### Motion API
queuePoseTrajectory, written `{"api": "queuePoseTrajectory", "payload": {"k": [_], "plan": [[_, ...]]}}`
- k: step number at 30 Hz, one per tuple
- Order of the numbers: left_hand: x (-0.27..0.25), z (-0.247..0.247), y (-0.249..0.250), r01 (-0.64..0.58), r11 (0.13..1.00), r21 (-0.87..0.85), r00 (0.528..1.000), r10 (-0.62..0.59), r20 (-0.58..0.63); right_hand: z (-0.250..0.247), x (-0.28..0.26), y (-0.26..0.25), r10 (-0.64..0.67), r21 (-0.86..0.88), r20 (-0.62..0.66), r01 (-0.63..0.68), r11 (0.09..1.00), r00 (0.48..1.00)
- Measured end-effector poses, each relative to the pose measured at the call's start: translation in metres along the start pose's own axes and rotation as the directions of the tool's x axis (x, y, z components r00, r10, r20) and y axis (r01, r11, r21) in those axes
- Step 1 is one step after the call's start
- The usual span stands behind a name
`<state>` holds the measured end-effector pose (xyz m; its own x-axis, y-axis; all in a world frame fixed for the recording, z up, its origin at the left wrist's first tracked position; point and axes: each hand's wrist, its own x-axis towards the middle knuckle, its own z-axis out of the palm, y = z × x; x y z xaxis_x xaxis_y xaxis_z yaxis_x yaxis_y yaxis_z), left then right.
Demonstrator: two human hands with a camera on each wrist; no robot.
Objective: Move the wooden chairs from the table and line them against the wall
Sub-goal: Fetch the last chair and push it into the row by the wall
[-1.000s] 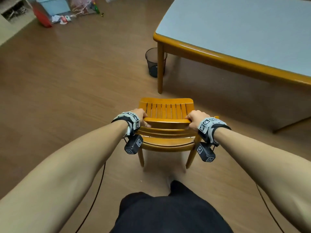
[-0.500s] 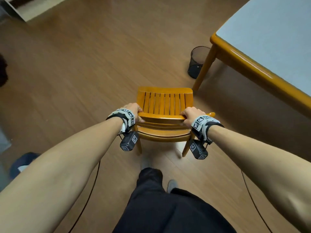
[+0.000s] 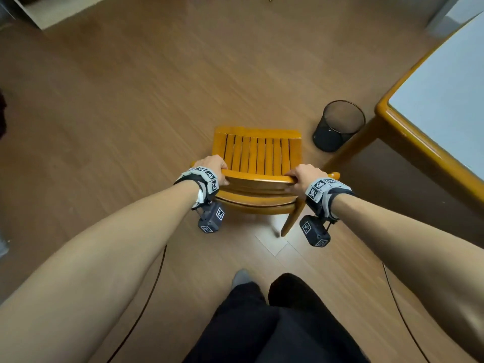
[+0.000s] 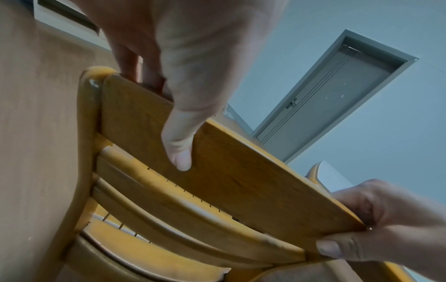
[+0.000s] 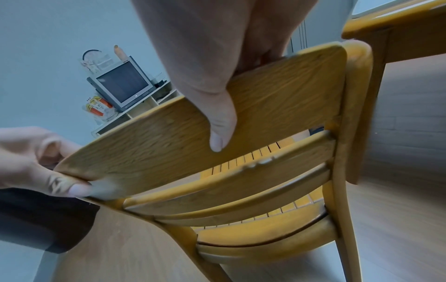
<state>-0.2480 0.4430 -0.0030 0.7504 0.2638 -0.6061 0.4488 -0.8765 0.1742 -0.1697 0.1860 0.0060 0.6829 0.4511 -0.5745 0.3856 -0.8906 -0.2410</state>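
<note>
A wooden chair (image 3: 258,155) with a slatted seat is in front of me on the floor, seen from behind and above. My left hand (image 3: 213,167) grips the left end of its top back rail, thumb on the rear face, fingers over the front. My right hand (image 3: 301,175) grips the right end the same way. In the left wrist view the chair's back rail (image 4: 217,162) fills the frame under my left hand (image 4: 169,91). The right wrist view shows the same back rail (image 5: 193,133) held by my right hand (image 5: 217,106). The table (image 3: 408,142) corner stands to the right.
A black mesh waste bin (image 3: 337,125) stands on the floor between the chair and the table leg. A low white shelf unit (image 3: 49,9) runs along the far left. A grey door (image 4: 325,93) shows in the wall. A television (image 5: 123,85) sits on shelves. My legs (image 3: 275,323) are below.
The chair and I have turned left, away from the table, which has slid to the right edge of the head view. Both hands keep their grip on the top rail.
</note>
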Motion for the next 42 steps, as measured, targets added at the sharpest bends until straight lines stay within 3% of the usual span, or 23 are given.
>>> {"api": "queuePoseTrajectory", "payload": {"k": [8, 14, 18, 25, 42], "plan": [[0.108, -0.094, 0.019, -0.010, 0.999, 0.053, 1.000, 0.010, -0.012, -0.089, 0.100, 0.001, 0.077, 0.017, -0.004, -0.077, 0.997, 0.997], [0.183, -0.131, 0.048, -0.027, 0.992, 0.127, 0.997, 0.016, 0.081, -0.134, 0.172, 0.023, 0.091, 0.024, 0.087, -0.093, 0.995, 0.992], [0.242, -0.168, 0.070, -0.053, 0.985, 0.166, 0.992, 0.033, 0.122, -0.171, 0.227, 0.044, 0.103, 0.024, 0.080, -0.105, 0.994, 0.992], [0.344, -0.248, 0.107, -0.083, 0.980, 0.182, 0.994, 0.067, 0.092, -0.251, 0.317, 0.069, 0.151, 0.075, 0.066, -0.156, 0.985, 0.986], [0.633, -0.456, 0.230, -0.286, 0.899, 0.332, 0.958, 0.275, 0.083, -0.436, 0.531, 0.130, 0.346, 0.250, 0.039, -0.344, 0.905, 0.937]]}}
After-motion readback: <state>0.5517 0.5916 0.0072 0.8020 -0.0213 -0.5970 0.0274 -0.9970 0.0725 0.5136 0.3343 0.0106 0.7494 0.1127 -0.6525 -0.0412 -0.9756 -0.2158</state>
